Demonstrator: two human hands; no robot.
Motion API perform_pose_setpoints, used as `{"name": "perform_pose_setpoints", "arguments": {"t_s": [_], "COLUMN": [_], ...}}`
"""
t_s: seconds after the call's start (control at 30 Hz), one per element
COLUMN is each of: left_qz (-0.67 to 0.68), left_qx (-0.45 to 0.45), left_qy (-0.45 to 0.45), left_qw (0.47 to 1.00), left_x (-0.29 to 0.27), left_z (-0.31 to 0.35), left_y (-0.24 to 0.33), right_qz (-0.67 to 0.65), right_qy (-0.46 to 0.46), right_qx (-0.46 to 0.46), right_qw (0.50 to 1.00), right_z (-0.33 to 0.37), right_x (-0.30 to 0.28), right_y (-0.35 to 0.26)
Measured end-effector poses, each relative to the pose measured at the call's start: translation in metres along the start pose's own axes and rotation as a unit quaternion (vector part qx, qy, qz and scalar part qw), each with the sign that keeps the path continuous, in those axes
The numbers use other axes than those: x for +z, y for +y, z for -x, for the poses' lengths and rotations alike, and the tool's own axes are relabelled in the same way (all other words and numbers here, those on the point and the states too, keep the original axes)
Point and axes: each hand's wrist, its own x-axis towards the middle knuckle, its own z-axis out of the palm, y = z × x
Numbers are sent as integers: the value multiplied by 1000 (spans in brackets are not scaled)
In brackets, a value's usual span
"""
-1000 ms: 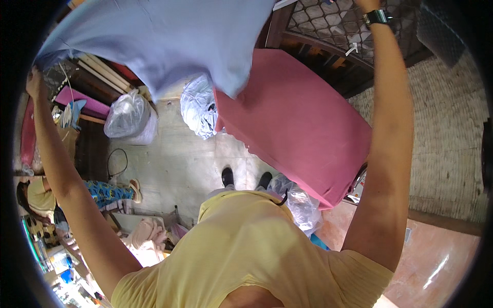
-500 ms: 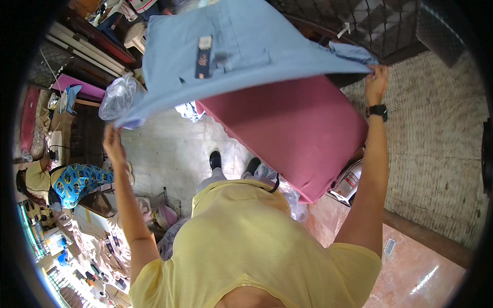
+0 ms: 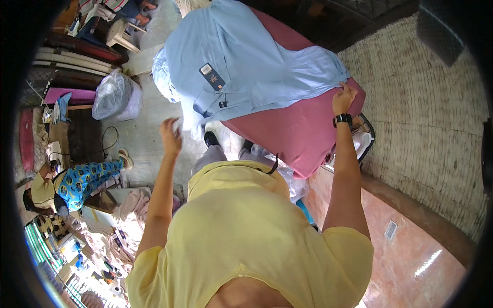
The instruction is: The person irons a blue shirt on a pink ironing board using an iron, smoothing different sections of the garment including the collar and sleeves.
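A light blue garment (image 3: 246, 66) with a dark hang tag (image 3: 211, 77) lies spread over a maroon padded board (image 3: 287, 133). Its narrow right part, which looks like a sleeve, reaches toward the board's right edge. There my right hand (image 3: 344, 99), with a black watch on the wrist, pinches the end of the cloth. My left hand (image 3: 171, 137) is off the garment, left of its near edge, fingers apart and holding nothing. Over the board's left side hangs more pale blue cloth (image 3: 163, 77).
A clear plastic bag (image 3: 115, 95) stands on the tiled floor at left, near a white stool (image 3: 123, 35). Another person (image 3: 84, 182) in blue patterned clothing is at the left. Right of the board lies a rough woven-looking surface (image 3: 421, 118). Piled clothes (image 3: 110, 231) fill the lower left.
The garment, held up and stretched between both hands before, has come down onto the board. My left hand has let go and moved right; my right hand has lowered with the cloth.
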Motion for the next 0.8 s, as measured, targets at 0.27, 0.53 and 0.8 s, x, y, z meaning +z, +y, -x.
{"name": "perform_pose_setpoints", "arguments": {"t_s": [0.27, 0.53, 0.8], "left_qz": [203, 203, 275], "left_qx": [126, 116, 75], "left_qy": [-195, -187, -332], "left_qw": [951, 954, 899], "left_x": [92, 101, 109], "left_z": [-54, -60, -20], "left_y": [188, 212, 207], "right_qz": [-57, -61, -157], "right_qy": [1, -6, 53], "right_qx": [291, 210, 235], "right_qw": [955, 976, 958], "right_z": [-21, -14, -2], "right_x": [24, 37, 21], "right_y": [-22, -9, -17]}}
